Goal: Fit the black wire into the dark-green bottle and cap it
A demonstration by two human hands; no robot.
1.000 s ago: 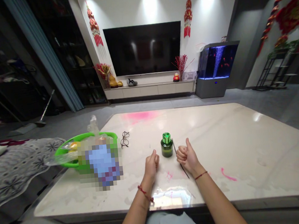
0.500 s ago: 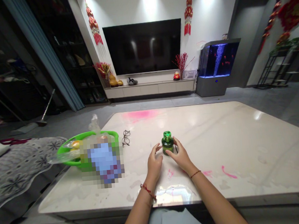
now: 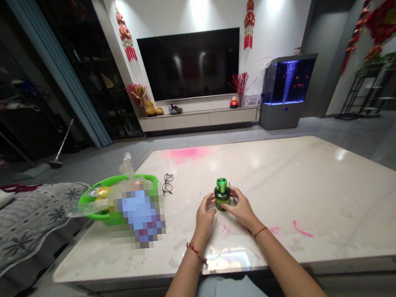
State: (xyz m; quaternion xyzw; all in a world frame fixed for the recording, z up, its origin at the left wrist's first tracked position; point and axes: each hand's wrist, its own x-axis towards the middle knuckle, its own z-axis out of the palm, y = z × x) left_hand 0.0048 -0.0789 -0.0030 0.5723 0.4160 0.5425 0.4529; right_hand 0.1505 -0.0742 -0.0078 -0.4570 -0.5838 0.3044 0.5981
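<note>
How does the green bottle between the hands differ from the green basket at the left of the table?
The dark green bottle is small and capped with a brighter green ribbed top, while the bright green plastic basket is wide and open-topped. The bottle stands alone between the left hand and right hand; the basket sits away from them, holding bagged items, partly pixelated. Both are green and rest on the pale marble table.

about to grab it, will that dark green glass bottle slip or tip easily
The dark green glass bottle looks smooth, so probably slippery, and fragile on this hard tabletop. Its squat, wide base suggests it won't tip easily; the ridged green cap likely grips better.
</note>
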